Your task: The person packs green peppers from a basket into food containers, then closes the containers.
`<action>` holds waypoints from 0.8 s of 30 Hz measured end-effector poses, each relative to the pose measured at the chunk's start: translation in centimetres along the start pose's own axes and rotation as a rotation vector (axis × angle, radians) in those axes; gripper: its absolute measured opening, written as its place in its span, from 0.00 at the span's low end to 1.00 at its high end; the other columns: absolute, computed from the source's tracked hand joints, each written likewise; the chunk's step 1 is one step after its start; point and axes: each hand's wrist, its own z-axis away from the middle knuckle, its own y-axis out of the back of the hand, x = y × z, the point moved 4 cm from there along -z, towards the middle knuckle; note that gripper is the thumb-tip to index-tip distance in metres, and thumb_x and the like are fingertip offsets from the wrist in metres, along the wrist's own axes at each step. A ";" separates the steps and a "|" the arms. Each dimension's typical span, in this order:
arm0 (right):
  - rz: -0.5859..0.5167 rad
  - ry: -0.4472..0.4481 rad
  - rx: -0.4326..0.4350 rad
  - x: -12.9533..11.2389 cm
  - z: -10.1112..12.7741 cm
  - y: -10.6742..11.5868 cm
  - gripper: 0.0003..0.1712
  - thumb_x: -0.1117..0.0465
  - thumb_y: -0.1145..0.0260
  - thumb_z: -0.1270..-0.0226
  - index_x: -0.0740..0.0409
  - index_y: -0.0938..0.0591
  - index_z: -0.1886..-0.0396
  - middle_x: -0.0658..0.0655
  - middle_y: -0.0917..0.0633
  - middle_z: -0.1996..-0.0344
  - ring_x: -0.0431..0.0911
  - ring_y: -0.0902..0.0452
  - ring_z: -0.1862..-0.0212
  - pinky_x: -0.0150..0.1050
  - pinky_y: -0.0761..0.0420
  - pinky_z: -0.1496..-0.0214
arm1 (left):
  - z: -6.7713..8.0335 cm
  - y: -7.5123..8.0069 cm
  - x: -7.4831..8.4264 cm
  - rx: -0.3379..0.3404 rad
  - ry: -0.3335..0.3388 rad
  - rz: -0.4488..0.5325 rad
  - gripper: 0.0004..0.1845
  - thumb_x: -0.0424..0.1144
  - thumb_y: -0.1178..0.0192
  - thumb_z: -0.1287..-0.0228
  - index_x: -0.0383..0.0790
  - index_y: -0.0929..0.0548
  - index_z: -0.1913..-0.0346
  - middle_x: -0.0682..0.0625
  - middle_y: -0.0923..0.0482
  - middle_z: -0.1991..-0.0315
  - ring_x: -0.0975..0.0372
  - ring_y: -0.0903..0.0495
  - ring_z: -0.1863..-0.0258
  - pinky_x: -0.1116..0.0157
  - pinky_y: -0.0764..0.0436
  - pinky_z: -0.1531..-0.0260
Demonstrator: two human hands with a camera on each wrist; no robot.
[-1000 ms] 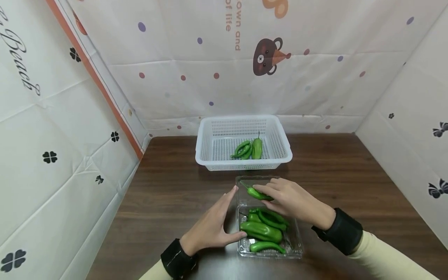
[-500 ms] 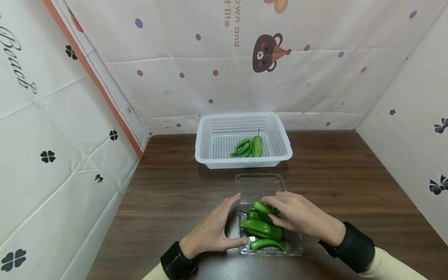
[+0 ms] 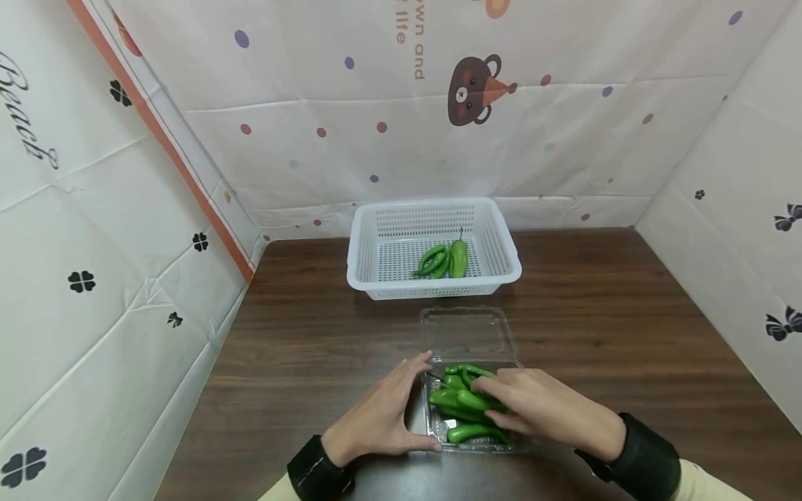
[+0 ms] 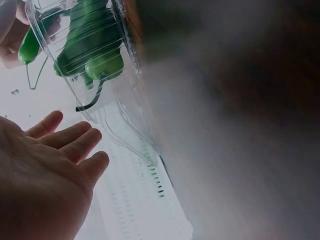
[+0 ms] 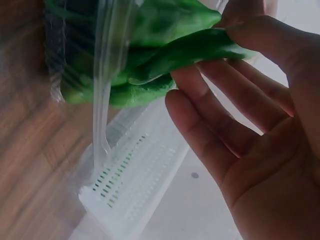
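In the clear plastic box (image 3: 474,407) on the worktop (image 3: 595,327), just in front of the white basket (image 3: 434,247), the right hand (image 3: 539,407) pinches a green pepper (image 3: 473,400) between thumb and fingers (image 5: 250,37). The left hand (image 3: 382,414) rests flat-fingered, relaxed, against the box's left side.

My left hand (image 3: 382,417) lies flat with fingers straight and thumb spread; just beside it, my right hand (image 3: 539,410) reaches forward, thumb and fingertips pinching.

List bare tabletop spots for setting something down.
Free: table right of the basket and clear box; the strip left of them toward the wall. Crowded: near centre, where left hand and right hand flank the peppers.
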 end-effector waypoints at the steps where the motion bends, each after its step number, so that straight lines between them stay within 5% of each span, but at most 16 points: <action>1: -0.011 -0.002 -0.011 0.0 0.0 -0.2 0.21 0.62 0.24 0.36 0.53 0.20 0.45 0.43 0.22 0.69 0.27 0.34 0.71 0.22 0.33 0.73 | 0.0 -0.1 0.0 -0.003 -0.001 -0.005 0.62 0.71 0.27 0.52 0.33 0.40 0.24 0.39 0.45 0.20 0.54 0.41 0.22 0.50 0.43 0.24; 15: -0.100 -0.004 -0.079 -0.6 0.6 -1.3 0.20 0.63 0.25 0.35 0.52 0.20 0.46 0.39 0.22 0.69 0.26 0.32 0.70 0.22 0.32 0.71 | 0.1 -0.4 0.1 0.001 -0.023 -0.074 0.66 0.69 0.24 0.55 0.32 0.43 0.22 0.37 0.42 0.21 0.52 0.39 0.23 0.48 0.39 0.25; 24: -0.119 0.008 -0.116 -0.9 0.6 -2.2 0.15 0.63 0.24 0.36 0.45 0.23 0.60 0.36 0.30 0.71 0.29 0.39 0.71 0.25 0.37 0.72 | 0.1 -0.4 0.0 0.000 -0.016 -0.073 0.66 0.70 0.25 0.55 0.32 0.42 0.22 0.38 0.42 0.22 0.52 0.38 0.24 0.48 0.39 0.25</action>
